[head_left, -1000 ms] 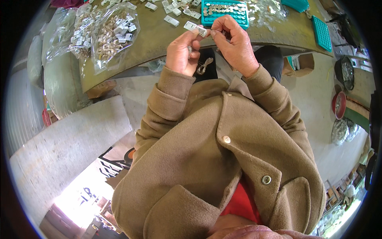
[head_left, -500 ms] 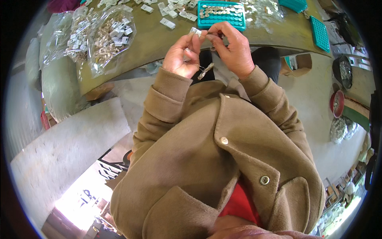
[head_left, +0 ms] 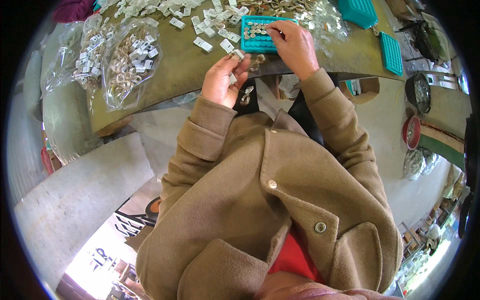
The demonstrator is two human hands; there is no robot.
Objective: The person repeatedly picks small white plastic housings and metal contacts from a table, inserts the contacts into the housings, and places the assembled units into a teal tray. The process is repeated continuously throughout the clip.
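Observation:
My left hand [head_left: 223, 81] is closed around a small white plastic case [head_left: 238, 54], pinched between thumb and fingertips at the table's front edge. From this hand a coiled bundle of thin wire [head_left: 246, 95] hangs below the table edge. Another pale piece shows partly within the curled fingers. My right hand [head_left: 296, 46] reaches over a teal tray [head_left: 260, 49] with rows of round pockets. Its thumb and forefinger are pinched together at the shiny button cells [head_left: 253, 31] lying in the tray; the fingertips partly cover what they grip.
Loose white cases [head_left: 203, 44] lie scattered left of the tray. Clear plastic bags [head_left: 131, 65] of cases and wire coils stand at the left. Shiny flat pieces [head_left: 327, 25] are heaped to the right, near stacked teal trays [head_left: 358, 12] and a single teal tray [head_left: 390, 54].
My right hand has left my left hand and moved up and right onto the teal tray. The left hand still holds the white case, and the wire bundle swings below it.

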